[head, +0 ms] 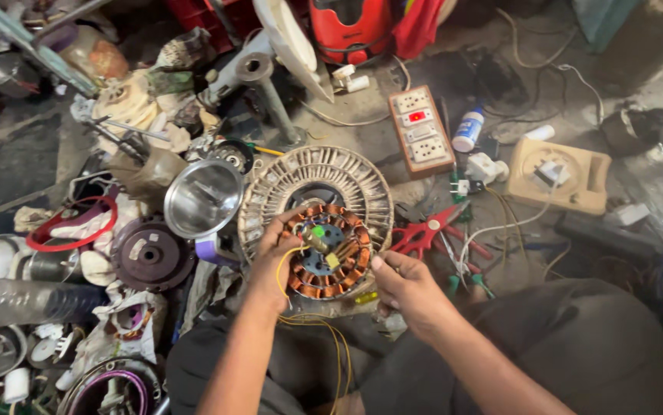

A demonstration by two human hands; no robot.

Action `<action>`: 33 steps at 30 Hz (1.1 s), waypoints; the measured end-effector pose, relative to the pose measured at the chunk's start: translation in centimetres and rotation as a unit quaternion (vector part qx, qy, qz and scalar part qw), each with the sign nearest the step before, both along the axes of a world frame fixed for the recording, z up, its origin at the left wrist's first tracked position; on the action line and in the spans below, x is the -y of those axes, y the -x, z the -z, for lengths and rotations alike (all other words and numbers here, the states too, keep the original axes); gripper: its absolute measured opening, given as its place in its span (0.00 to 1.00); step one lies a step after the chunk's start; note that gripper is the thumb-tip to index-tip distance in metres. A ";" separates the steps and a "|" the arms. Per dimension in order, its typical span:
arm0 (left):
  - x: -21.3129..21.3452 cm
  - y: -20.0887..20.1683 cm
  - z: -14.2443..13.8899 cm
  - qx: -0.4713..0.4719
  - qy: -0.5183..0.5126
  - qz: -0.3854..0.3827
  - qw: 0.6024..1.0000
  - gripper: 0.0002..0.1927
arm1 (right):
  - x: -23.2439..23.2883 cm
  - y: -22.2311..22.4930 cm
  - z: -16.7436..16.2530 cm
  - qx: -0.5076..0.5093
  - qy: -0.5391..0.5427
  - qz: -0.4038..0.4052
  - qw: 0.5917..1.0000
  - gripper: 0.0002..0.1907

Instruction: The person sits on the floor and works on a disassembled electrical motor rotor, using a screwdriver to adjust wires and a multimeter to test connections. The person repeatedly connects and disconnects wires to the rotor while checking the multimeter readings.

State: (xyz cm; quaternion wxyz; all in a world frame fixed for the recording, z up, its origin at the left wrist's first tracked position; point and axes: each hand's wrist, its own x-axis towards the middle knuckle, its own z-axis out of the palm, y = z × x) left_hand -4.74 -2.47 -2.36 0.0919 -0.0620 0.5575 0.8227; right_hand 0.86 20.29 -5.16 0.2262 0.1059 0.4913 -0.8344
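A round fan stator (330, 252) with copper windings, a blue core and a green cap sits inside a pale ribbed motor housing (316, 180) on the floor in front of my knees. My left hand (274, 253) grips the stator's left edge, thumb on the windings, with yellow wires (324, 338) running from it down toward my lap. My right hand (404, 288) rests at the stator's lower right edge, fingers pinched near the windings; whether it holds a wire I cannot tell.
Red-handled pliers (424, 230) lie just right of the housing. A switch-and-socket board (420, 131) with a lit red indicator and a cream meter box (558, 177) are behind. A shiny metal bowl (202, 198), a dark rotor disc (149, 253) and several motor parts crowd the left.
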 end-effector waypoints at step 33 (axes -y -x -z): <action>-5.2 -8.2 -2.8 -0.386 0.600 -0.126 0.689 0.24 | 2.1 -0.4 2.0 -0.084 -0.069 0.008 0.994 0.14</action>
